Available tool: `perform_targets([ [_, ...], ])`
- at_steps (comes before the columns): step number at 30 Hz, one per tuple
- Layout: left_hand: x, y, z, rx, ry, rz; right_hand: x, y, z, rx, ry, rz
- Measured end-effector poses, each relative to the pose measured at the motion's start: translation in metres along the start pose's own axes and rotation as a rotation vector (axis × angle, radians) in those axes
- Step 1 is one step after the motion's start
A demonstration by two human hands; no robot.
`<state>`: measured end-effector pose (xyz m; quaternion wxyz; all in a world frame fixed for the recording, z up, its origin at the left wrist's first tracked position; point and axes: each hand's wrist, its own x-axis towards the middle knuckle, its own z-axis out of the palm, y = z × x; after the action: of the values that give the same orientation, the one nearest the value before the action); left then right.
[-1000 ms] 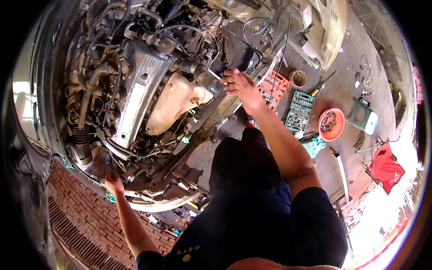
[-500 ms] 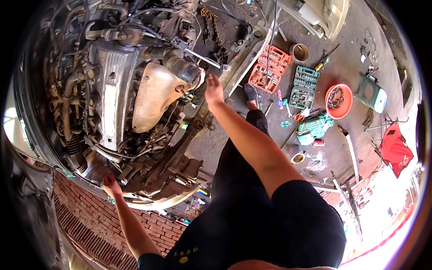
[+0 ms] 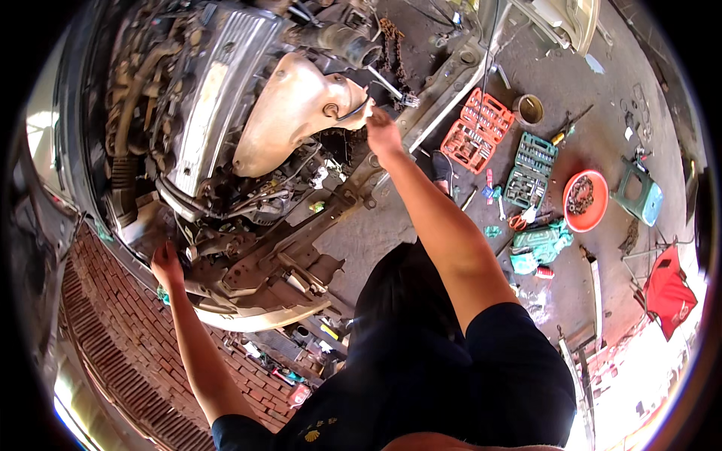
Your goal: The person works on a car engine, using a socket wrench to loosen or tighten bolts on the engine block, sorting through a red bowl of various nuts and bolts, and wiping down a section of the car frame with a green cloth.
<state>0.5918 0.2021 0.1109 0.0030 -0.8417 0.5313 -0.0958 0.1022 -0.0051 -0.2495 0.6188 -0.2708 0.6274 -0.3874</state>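
Note:
My left hand (image 3: 167, 267) is at the car's front corner, fingers curled down against the dark edge of the engine bay; what they grip, if anything, is hidden. My right hand (image 3: 383, 137) is beside the right end of a tan, shell-shaped cover (image 3: 282, 120) on the engine. Its fingers are bent together at that end, and I cannot make out whether they grip it. A thin dark wire runs from a round hole in the cover. Left of it lies the ribbed silver engine cover (image 3: 218, 98); above it, a wide dark pipe (image 3: 342, 41) with an open end.
An orange socket case (image 3: 477, 129) and a green one (image 3: 532, 169) lie open on the floor. Near them are a red bowl of metal parts (image 3: 585, 201), a green stool (image 3: 639, 192) and a red folding chair (image 3: 669, 293). The car's frame rail (image 3: 444, 90) runs beside my right arm.
My view has shifted, carrying the engine upward and the floor tools down and right. The pipe's open end now appears farther from the tan cover. My right hand now appears closer to the cover's end.

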Motion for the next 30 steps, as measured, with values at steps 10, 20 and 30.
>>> perform_targets([
  [10, -0.011, -0.001, -0.003, -0.107, 0.131, -0.067, -0.096, 0.035, -0.044, 0.233, -0.057, 0.127],
  [20, -0.001, -0.009, 0.003, -0.218, 0.098, -0.133, -0.171, 0.086, -0.067, 0.201, -0.148, 0.223],
  [30, 0.004, -0.015, 0.002, -0.04, 0.051, 0.001, -0.18, 0.09, -0.075, 0.228, -0.213, 0.183],
])
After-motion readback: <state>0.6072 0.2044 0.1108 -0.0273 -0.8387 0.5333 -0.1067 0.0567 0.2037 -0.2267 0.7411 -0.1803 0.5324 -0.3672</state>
